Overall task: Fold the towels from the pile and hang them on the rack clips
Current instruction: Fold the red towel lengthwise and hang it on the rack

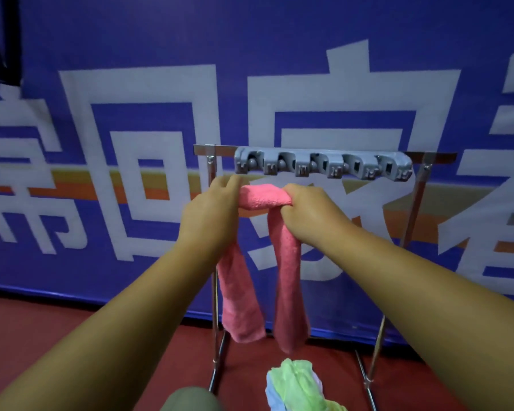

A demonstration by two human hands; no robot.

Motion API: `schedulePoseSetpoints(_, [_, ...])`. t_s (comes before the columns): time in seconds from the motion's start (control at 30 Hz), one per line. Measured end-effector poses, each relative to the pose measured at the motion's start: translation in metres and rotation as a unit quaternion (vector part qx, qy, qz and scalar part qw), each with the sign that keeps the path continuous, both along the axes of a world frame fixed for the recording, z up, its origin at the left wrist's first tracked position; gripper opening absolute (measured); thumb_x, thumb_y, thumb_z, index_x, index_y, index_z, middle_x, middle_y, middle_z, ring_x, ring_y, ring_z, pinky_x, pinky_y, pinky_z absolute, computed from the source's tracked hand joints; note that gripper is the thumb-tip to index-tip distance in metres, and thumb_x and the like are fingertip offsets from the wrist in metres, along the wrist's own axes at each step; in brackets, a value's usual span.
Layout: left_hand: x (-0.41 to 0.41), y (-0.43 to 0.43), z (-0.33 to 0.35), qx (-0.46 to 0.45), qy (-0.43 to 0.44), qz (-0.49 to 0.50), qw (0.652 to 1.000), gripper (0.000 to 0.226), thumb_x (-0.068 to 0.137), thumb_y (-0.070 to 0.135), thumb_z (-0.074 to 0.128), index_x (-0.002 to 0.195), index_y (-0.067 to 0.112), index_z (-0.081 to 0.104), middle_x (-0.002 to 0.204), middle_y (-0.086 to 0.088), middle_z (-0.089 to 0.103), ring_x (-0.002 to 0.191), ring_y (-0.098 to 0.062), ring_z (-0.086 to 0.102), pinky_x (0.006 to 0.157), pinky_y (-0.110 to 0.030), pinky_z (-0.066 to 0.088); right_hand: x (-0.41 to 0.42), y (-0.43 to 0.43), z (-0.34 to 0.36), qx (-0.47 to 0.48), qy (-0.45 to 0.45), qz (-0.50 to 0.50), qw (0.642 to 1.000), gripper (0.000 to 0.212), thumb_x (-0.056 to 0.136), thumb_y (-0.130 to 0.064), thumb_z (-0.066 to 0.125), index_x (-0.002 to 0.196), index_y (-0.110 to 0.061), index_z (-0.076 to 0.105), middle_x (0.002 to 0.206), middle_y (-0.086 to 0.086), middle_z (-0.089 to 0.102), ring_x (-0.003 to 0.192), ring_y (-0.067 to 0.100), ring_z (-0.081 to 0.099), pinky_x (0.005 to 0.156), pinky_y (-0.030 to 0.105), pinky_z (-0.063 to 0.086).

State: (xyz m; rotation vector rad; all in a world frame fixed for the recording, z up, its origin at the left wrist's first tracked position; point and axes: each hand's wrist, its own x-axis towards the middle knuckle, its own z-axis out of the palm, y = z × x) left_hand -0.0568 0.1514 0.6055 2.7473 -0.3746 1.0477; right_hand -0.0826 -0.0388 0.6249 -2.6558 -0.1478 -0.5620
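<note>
Fingers (288,197) of the right hand (312,215) are clamped on a pink towel (261,197), and the left hand (211,212) pinches its other side; the towel is bunched between them just below the grey clip bar (324,164), both ends hanging down; every clip in view looks empty, so by my judgement no towel is hung yet; the pile (297,384) of green and pale towels waits on the red floor (72,336) beneath the rack frame (214,307); no containers are in view.
</note>
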Motion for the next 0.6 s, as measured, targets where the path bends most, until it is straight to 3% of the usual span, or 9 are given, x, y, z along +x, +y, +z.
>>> schedulePoseSetpoints(0.13, [0.018,0.008,0.0,0.033,0.004,0.02,0.999,0.039,0.092,0.004,0.064,0.125,0.019,0.05,0.114,-0.008,0.057,0.093,-0.036,0.068,0.059,-0.043,0.049,0.015,0.022,0.02,-0.051,0.007,0.006,0.999,0.017,0.102,-0.016,0.05,0.101,-0.014,0.067,0.099,0.007,0.069,0.086,0.028,0.067,0.077,0.047,0.063])
schedulePoseSetpoints(0.23, [0.028,0.008,0.003,-0.008,0.016,-0.015,1.0,0.027,0.094,0.017,0.065,0.118,0.022,0.054,0.111,-0.001,0.059,0.092,-0.03,0.064,0.065,-0.041,0.051,0.029,0.034,0.035,-0.089,0.0,0.003,0.996,0.016,0.099,-0.013,0.052,0.101,-0.012,0.068,0.099,0.008,0.068,0.086,0.029,0.067,0.071,0.043,0.06])
schedulePoseSetpoints(0.33, [0.043,0.01,0.013,-0.065,0.026,-0.026,0.997,0.016,0.094,0.012,0.057,0.103,0.022,0.048,0.102,0.0,0.056,0.083,-0.03,0.057,0.064,-0.039,0.041,0.049,0.042,0.051,-0.129,-0.015,-0.016,0.991,0.013,0.099,-0.013,0.053,0.099,-0.012,0.066,0.094,0.007,0.065,0.08,0.027,0.063,0.059,0.036,0.047])
schedulePoseSetpoints(0.43, [0.061,0.015,0.031,-0.067,0.014,-0.006,0.998,0.013,0.096,0.006,0.054,0.1,0.017,0.047,0.098,-0.003,0.054,0.083,-0.034,0.061,0.063,-0.043,0.044,0.066,0.045,0.064,-0.146,-0.033,-0.03,0.988,0.013,0.099,-0.008,0.055,0.092,-0.017,0.061,0.086,0.003,0.058,0.076,0.026,0.061,0.053,0.032,0.035])
schedulePoseSetpoints(0.6, [0.097,0.023,0.067,-0.048,-0.034,0.016,0.998,0.019,0.095,-0.004,0.054,0.102,0.013,0.051,0.097,-0.005,0.05,0.077,-0.035,0.058,0.064,-0.044,0.043,0.092,0.044,0.081,-0.184,-0.097,-0.035,0.978,0.009,0.101,-0.012,0.061,0.108,-0.017,0.064,0.081,0.0,0.046,0.079,0.029,0.058,0.064,0.036,0.041])
